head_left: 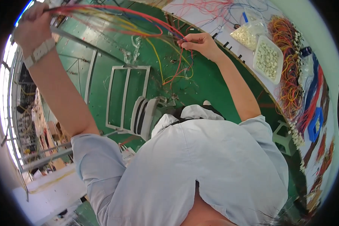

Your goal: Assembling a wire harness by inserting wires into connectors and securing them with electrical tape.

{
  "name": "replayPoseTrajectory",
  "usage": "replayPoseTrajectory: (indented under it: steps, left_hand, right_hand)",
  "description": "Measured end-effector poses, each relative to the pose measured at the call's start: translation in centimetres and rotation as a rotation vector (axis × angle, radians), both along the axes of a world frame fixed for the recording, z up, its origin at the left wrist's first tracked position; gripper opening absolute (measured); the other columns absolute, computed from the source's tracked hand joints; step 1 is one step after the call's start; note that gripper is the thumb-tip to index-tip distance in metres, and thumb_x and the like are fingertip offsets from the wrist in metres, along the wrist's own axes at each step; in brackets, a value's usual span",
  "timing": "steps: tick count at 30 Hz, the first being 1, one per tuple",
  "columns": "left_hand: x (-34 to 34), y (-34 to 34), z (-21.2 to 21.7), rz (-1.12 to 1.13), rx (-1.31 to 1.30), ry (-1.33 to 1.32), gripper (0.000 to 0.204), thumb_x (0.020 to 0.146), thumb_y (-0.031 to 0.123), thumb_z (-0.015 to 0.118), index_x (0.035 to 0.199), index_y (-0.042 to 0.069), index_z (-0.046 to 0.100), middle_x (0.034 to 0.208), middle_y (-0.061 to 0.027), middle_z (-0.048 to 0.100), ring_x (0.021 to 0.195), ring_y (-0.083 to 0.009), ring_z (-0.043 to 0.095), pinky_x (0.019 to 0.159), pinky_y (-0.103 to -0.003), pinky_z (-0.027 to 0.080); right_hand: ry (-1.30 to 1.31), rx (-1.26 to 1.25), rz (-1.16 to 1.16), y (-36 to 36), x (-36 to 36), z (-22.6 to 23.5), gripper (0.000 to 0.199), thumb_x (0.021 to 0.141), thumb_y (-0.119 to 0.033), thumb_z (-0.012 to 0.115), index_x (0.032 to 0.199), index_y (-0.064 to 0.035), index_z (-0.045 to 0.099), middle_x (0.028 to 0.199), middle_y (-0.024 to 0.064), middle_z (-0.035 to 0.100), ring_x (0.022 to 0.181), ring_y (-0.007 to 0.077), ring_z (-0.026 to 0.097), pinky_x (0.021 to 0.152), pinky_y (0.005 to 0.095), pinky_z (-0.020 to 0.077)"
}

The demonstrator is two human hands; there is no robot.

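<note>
A bundle of red, yellow and blue wires [113, 16] stretches through the air between my two hands. At the upper left, my left hand [33, 24] is closed round one end of it, partly blurred; a pale band circles that wrist. My right hand [200, 46] pinches the other end between thumb and fingers, near the table edge. Below the right hand, loose yellow and red wire ends [173, 77] dangle in loops over the green floor.
The table [235, 43] on the right carries a white tray of small pale connectors [268, 60], a clear bag of similar pieces [248, 35], heaped wire bundles [288, 67] and a blue bin [315, 124]. A metal frame [126, 100] and a green stool [283, 137] stand on the floor.
</note>
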State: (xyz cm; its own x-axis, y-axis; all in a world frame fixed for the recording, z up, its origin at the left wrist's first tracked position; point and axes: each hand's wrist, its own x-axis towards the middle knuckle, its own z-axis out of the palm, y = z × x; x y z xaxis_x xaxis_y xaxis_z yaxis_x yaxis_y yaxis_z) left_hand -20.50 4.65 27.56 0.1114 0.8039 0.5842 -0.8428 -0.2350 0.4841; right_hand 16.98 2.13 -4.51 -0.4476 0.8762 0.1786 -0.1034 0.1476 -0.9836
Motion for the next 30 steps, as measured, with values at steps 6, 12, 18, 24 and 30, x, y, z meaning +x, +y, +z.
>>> replayPoseTrajectory:
  steps: [6,12,18,24,30]
  left_hand:
    - [-1.7,1.3,-0.7,-0.161,-0.126,0.110,0.027,0.080,0.000,0.040,0.060,0.013,0.027,0.055,0.0034,0.020,0.046,-0.0092,0.019,0.043,-0.025,0.020]
    - [0.8,1.0,-2.9,-0.196,-0.217,0.079,0.027,0.085,0.000,0.041,0.064,0.012,0.031,0.053,0.0036,0.021,0.042,-0.0077,0.016,0.041,-0.024,0.018]
    - [4.8,0.9,-2.7,-0.101,-0.215,0.057,0.026,0.085,-0.001,0.040,0.064,0.011,0.031,0.054,0.0039,0.020,0.044,-0.0077,0.017,0.042,-0.024,0.018]
    - [9.1,0.7,-2.0,0.021,-0.200,0.052,0.023,0.079,-0.001,0.041,0.063,0.012,0.030,0.053,0.0045,0.019,0.044,-0.0072,0.020,0.042,-0.023,0.019]
    - [12.7,0.6,-0.9,0.027,-0.224,0.064,0.025,0.075,-0.003,0.041,0.061,0.013,0.028,0.053,0.0041,0.020,0.044,-0.0077,0.019,0.042,-0.024,0.019]
  right_hand:
    - [-0.113,0.025,0.034,-0.9,3.6,2.6,0.017,0.084,-0.011,0.069,0.096,0.0010,0.069,0.093,0.0046,0.070,0.087,0.0087,0.064,0.078,0.0220,0.0499]
    - [-0.109,0.029,0.031,-1.2,6.8,3.7,0.022,0.084,-0.024,0.071,0.088,-0.0026,0.070,0.074,-0.0035,0.063,0.071,0.0037,0.054,0.066,0.0206,0.0419]
    - [-0.339,0.114,0.021,-1.8,8.2,3.5,0.019,0.083,-0.018,0.070,0.088,0.0005,0.068,0.086,0.0030,0.067,0.082,0.0099,0.062,0.077,0.0244,0.0477]
    - [-0.068,0.063,0.268,-4.1,7.3,5.1,0.019,0.082,-0.015,0.069,0.092,0.0005,0.063,0.088,0.0046,0.067,0.085,0.0108,0.060,0.080,0.0270,0.0478]
    - [-0.028,0.137,0.103,-2.4,6.2,2.9,0.033,0.079,-0.002,0.060,0.112,-0.0015,0.056,0.099,0.0051,0.063,0.092,0.0128,0.059,0.082,0.0286,0.0487]
